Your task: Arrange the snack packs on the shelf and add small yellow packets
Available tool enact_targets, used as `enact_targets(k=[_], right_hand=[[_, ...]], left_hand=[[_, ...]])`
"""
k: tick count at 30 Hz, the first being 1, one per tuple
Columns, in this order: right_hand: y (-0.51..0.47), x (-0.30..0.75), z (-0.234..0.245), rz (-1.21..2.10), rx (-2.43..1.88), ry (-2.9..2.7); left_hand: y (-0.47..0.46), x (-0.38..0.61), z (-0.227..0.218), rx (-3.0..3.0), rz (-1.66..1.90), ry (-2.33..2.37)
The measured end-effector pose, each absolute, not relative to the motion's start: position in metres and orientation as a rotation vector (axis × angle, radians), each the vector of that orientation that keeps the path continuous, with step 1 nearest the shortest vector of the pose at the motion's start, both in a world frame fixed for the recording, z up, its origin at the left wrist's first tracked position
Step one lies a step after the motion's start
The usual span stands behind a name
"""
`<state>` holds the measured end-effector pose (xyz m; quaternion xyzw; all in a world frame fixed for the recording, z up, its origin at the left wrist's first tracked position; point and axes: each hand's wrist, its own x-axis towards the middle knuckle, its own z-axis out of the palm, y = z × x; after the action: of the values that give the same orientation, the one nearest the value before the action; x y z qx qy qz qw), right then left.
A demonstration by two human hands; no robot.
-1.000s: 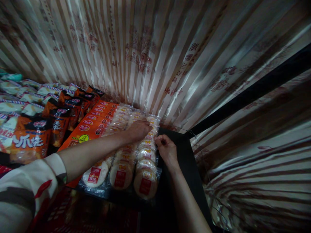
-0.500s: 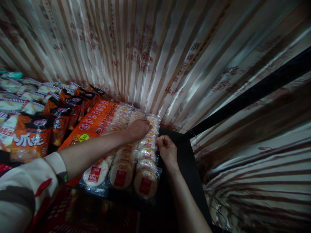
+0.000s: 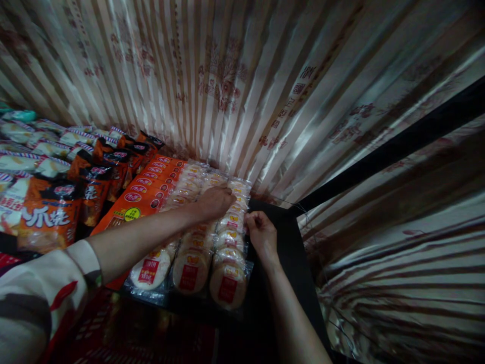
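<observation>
Rows of round, pale crackers in clear packets (image 3: pixel 229 287) overlap one another on a black shelf (image 3: pixel 282 298). Across the middle row reaches my left hand (image 3: pixel 216 202), its fingers bent down on a packet in the upper part of the right row. At the right edge of that same row is my right hand (image 3: pixel 261 231), thumb and fingers pinched together on the side of a cracker packet. My fingers hide the exact spots they grip. Just left of the crackers lies a row of flat orange packets (image 3: pixel 142 189), partly covered by my left forearm.
Orange and black snack bags (image 3: pixel 51 217) stand in rows on the left, beside white bags with striped tops (image 3: pixel 49 150). Pleated, printed fabric (image 3: pixel 223 76) hangs behind the shelf. A black bar (image 3: pixel 379 146) slants up to the right. Below is a red basket (image 3: pixel 94 328).
Almost nothing differs. Both hands stay at the right row of crackers, and the view has shifted very slightly.
</observation>
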<state>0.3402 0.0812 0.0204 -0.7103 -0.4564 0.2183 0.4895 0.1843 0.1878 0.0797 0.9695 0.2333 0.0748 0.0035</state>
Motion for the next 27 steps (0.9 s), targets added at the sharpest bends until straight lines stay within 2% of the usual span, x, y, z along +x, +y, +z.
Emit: enact_targets(k=[4, 12, 17, 21, 27], right_hand=[[0.081, 0.342, 0.021, 0.53, -1.728, -1.088], [0.083, 0.34, 0.018, 0.584, -1.701, -1.032], [0.076, 0.344, 0.029, 0.634, -1.701, -1.013], [0.06, 0.353, 0.039, 0.573, -1.823, -1.209], [0.05, 0.348, 0.036, 0.784, -1.873, -1.304]], left_hand=[[0.181, 0.179, 0.085, 3.061, 0.348, 0.682], [0.166, 0.17, 0.077, 3.109, 0.324, 0.478], [0.163, 0.171, 0.076, 3.105, 0.274, 0.526], [0.16, 0.172, 0.081, 3.108, 0.246, 0.568], [0.161, 0.176, 0.076, 3.099, 0.231, 0.608]])
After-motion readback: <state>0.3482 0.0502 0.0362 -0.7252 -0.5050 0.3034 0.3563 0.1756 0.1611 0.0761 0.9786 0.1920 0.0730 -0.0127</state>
